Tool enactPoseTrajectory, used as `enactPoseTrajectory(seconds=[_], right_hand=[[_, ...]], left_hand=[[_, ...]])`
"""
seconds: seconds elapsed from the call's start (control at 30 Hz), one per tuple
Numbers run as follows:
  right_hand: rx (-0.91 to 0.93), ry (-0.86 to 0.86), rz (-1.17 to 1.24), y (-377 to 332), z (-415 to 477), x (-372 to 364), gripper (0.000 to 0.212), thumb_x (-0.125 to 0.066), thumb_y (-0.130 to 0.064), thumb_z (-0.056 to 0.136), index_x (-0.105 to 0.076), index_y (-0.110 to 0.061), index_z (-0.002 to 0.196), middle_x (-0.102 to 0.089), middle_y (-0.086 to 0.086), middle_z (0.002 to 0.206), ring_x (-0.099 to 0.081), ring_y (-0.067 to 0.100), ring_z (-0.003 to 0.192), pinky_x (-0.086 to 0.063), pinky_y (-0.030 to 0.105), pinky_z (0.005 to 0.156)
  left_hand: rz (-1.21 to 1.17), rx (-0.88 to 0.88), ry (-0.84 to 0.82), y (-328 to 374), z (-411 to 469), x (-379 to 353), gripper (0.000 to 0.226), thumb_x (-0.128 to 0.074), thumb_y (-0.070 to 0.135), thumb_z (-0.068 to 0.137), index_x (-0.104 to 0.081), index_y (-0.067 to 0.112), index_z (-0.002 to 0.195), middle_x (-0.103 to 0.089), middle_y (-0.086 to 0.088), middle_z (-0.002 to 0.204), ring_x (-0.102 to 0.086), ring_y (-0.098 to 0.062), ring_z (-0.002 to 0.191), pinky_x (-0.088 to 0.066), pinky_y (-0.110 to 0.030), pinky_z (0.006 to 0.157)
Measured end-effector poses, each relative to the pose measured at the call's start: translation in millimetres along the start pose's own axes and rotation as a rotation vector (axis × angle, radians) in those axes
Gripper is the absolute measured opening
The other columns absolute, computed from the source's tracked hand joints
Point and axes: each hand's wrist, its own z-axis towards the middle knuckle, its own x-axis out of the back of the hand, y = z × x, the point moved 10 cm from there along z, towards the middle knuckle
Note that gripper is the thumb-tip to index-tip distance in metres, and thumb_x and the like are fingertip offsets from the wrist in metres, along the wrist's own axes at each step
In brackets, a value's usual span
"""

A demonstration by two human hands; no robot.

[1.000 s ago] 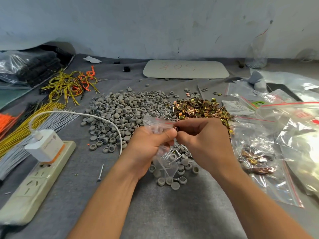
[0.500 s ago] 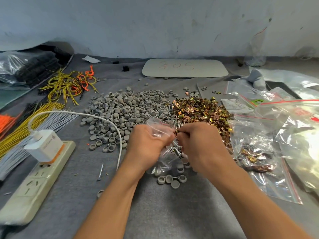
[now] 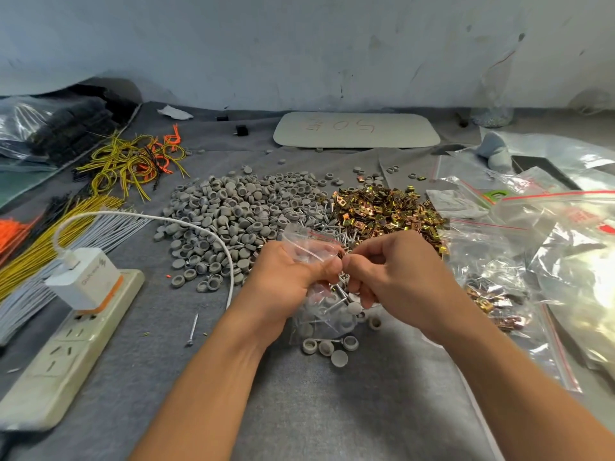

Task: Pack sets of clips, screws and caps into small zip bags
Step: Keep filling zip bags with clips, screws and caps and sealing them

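Left hand (image 3: 289,277) grips small zip bag (image 3: 307,239) over table (image 3: 332,410), fingers curled round its neck. Right hand (image 3: 402,277) fingers pinch bag mouth; screws (image 3: 342,289) and grey caps (image 3: 351,308) visible inside bag.

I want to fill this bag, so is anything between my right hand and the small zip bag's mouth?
Nothing visible. The left hand grips the small zip bag near its mouth, and the right hand pinches at that mouth too.

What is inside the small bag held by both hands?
Screws and grey caps show through the bag. The left hand and right hand cover part; clips cannot be confirmed.
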Motion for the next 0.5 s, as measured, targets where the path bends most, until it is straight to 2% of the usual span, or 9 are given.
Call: enactPoseTrajectory(seconds=[0.1, 0.23, 0.4, 0.5], right_hand=[[-0.018, -0.021, 0.065, 1.2, 0.8, -2.3, 0.031, -0.069, -0.025, 0.098, -0.078, -0.013, 0.072, -0.072, 0.006, 0.060, -0.060, 0.022, 0.049, -0.046, 0.032, 0.049], [-0.068, -0.073, 0.206, 5.9, 1.8, -4.0, 0.023, -0.071, -0.019, 0.097, -0.080, -0.008, 0.079, -0.073, 0.010, 0.064, -0.058, 0.017, 0.049, -0.041, 0.020, 0.044], [-0.170, -0.164, 0.407, 16.8, 1.1, -13.1, 0.022, -0.065, -0.015, 0.100, -0.080, -0.001, 0.090, -0.068, 0.009, 0.065, -0.054, 0.013, 0.049, -0.038, 0.021, 0.045], [-0.212, -0.215, 0.520, 19.0, -1.5, -18.0, 0.024, -0.062, -0.012, 0.101, -0.080, 0.001, 0.089, -0.065, 0.011, 0.063, -0.050, 0.013, 0.046, -0.036, 0.019, 0.042]], left_hand=[[-0.065, -0.004, -0.026, 1.2, 0.2, -1.0, 0.014, -0.075, 0.011, 0.077, -0.072, 0.002, 0.087, -0.069, -0.003, 0.066, -0.067, -0.010, 0.061, -0.052, -0.019, 0.056], [0.005, -0.047, -0.002, 5.0, -1.0, 0.3, 0.008, -0.073, 0.001, 0.086, -0.074, 0.002, 0.094, -0.069, -0.002, 0.065, -0.065, -0.009, 0.059, -0.051, -0.020, 0.055], [0.207, -0.179, 0.006, 20.6, -3.5, 3.6, 0.022, -0.083, 0.020, 0.076, -0.080, 0.016, 0.098, -0.075, -0.001, 0.072, -0.063, -0.011, 0.058, -0.052, -0.024, 0.053], [0.243, -0.200, -0.026, 24.3, -3.9, 1.7, 0.027, -0.085, 0.022, 0.073, -0.081, 0.015, 0.098, -0.076, -0.005, 0.075, -0.062, -0.014, 0.057, -0.050, -0.026, 0.053]])
